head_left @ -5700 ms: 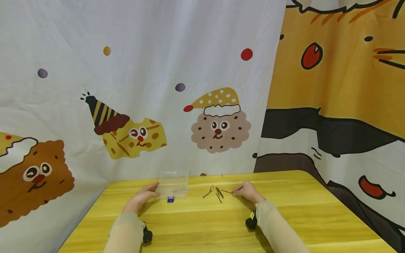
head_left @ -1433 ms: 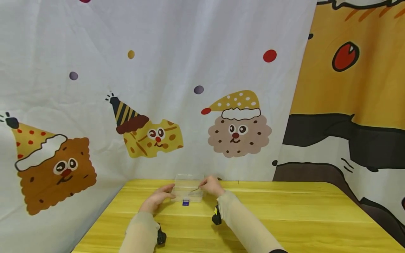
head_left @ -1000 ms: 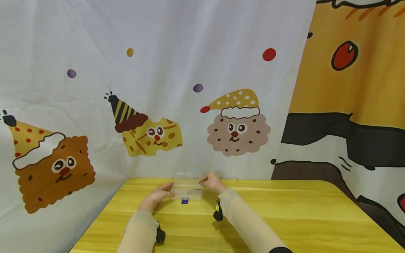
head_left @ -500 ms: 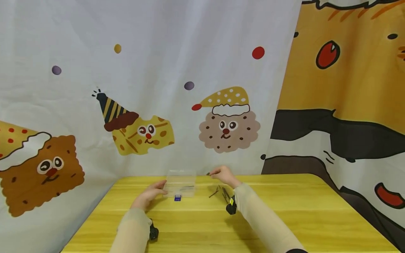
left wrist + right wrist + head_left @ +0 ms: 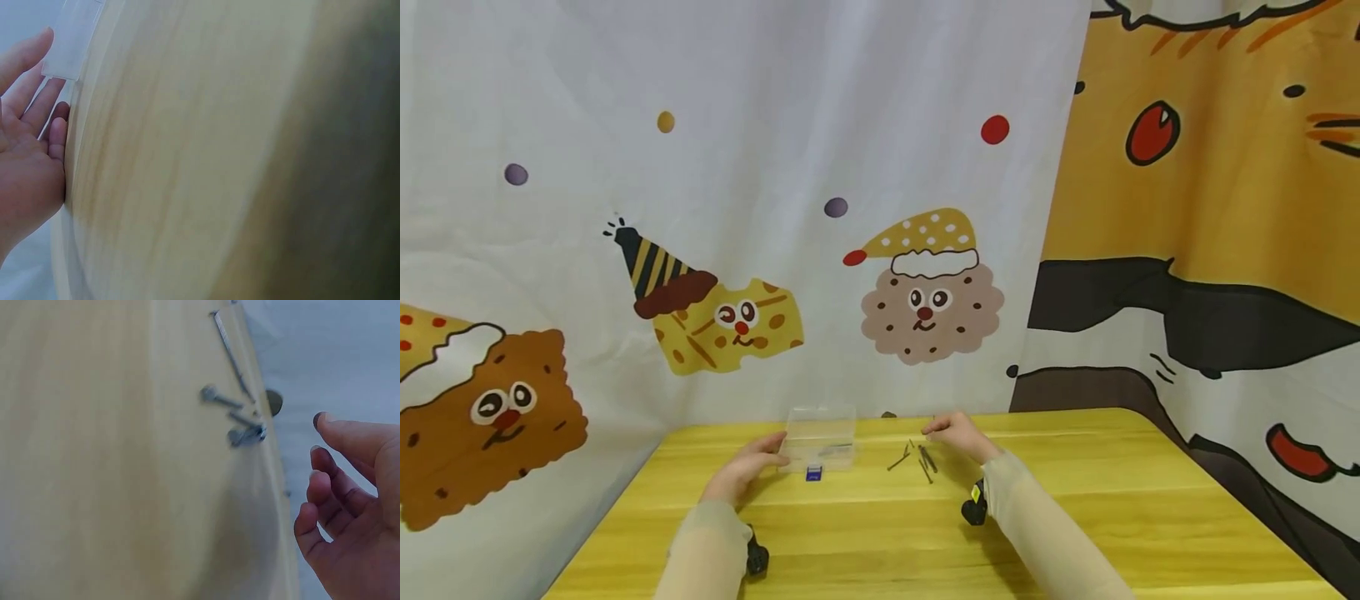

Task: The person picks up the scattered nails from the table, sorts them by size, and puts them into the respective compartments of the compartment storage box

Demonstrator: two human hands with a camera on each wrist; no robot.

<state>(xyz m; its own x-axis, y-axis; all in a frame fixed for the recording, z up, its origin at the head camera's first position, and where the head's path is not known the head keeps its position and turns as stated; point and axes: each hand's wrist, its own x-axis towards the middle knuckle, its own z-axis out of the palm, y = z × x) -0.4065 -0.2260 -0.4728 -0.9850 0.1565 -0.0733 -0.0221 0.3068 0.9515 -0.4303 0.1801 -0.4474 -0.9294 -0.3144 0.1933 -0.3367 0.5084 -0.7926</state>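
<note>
A clear plastic box (image 5: 801,457) stands on the table with its lid (image 5: 822,426) raised and a blue latch (image 5: 814,473) at the front. Inside lie one or more thin screws (image 5: 835,450). My left hand (image 5: 741,471) is at the box's left side; in the left wrist view its fingertips touch the box edge, thumb apart from them. Right of the box lies a loose group of several metal screws (image 5: 927,458), also in the right wrist view, including one long screw (image 5: 232,356). My right hand (image 5: 966,437) hovers behind and right of them, fingers loosely bent, nothing between them.
The yellow wood table (image 5: 865,533) ends at the back against a white printed curtain (image 5: 820,100). Black wrist cameras sit under both sleeves; the right one (image 5: 975,504) is close over the table.
My right hand has put a screw into the box, let go, and moved right to the loose screws. My left hand has stayed at the box. The head view has shifted.
</note>
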